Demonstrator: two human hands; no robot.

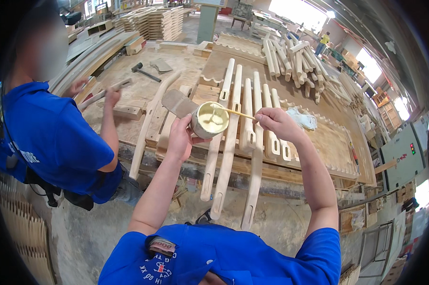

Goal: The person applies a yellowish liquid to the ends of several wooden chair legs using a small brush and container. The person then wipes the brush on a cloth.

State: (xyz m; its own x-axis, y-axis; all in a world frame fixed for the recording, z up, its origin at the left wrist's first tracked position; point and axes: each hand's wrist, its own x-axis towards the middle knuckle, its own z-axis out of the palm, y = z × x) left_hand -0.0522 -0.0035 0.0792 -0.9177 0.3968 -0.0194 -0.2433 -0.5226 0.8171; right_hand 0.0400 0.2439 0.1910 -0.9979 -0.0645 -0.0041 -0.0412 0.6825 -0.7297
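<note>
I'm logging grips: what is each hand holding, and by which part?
The left hand holds the cup around its side; the right hand pinches the thin stick near the end away from the cup.

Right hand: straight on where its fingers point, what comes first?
Probably the pale round cup of cream-yellow paste in the left hand; the right hand's thin yellow stick reaches over its rim. Depth is unclear.

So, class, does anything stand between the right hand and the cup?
Nothing visible blocks the way: only the stick, held in the right hand, spans the gap to the cup in the left hand.
</note>
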